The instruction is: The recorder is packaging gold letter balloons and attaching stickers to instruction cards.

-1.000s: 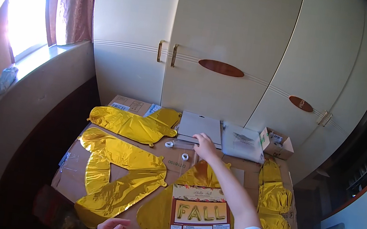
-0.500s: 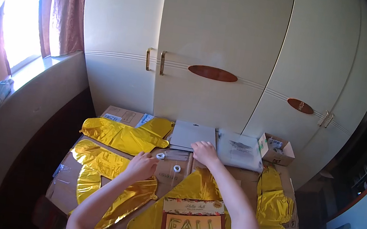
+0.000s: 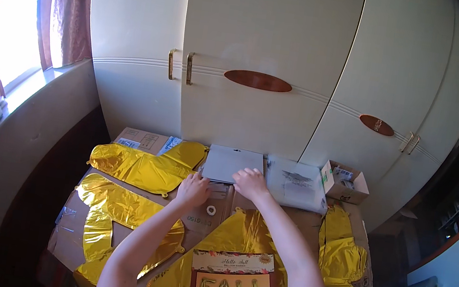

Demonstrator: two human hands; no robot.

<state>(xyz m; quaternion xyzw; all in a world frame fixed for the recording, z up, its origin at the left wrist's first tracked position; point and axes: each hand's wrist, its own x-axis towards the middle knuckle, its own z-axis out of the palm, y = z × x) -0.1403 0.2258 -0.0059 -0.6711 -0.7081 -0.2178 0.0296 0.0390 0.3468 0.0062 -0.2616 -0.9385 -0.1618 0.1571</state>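
Note:
My left hand reaches over the cardboard, its fingers bent down by the lower left corner of a pale grey flat card. What its fingertips touch is hidden. Curled fingers of my right hand lie at the card's near edge; whatever they pinch cannot be made out. Between the hands lies a bundle of thin sticks or straws, partly covered. A small white ring-shaped roll sits just nearer. Below my forearms, a printed balloon package insert rests on a flat gold foil balloon.
Flat gold foil balloons lie at the far left, near left and right on the cardboard sheet. A clear plastic bag and a small open box stand by the pale cupboard.
My left hand has moved forward and right, closer to the grey card, covering one of two white rolls. My right hand stays by the card's near edge. The whole view has shifted slightly.

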